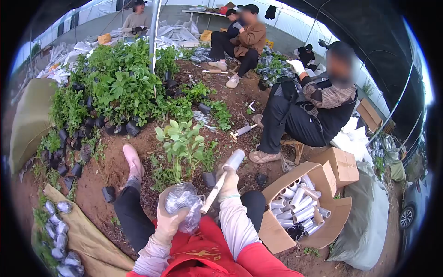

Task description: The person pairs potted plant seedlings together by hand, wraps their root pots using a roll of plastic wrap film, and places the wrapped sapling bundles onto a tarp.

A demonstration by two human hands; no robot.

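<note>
My left hand [170, 216] is closed around a plant pot [187, 207] wrapped in clear plastic film, low in front of my red top. A leafy green seedling [181, 145] rises just beyond the wrapped pot and seems to grow from it. In my right hand [229, 183] is a roll of clear stretch film [234, 160], gripped around its pale core or handle [213, 193]. The film end of the roll points up and away from me, and the handle's lower end lies close beside the wrapped pot. Both hands appear gloved.
A cardboard box [340, 220] full of film rolls [302, 203] stands open at my right. Many potted seedlings [115, 87] crowd the ground ahead left. Wrapped pots [59, 240] lie beside a tan cloth [85, 231]. A co-worker [318, 101] sits ahead right; others sit farther back.
</note>
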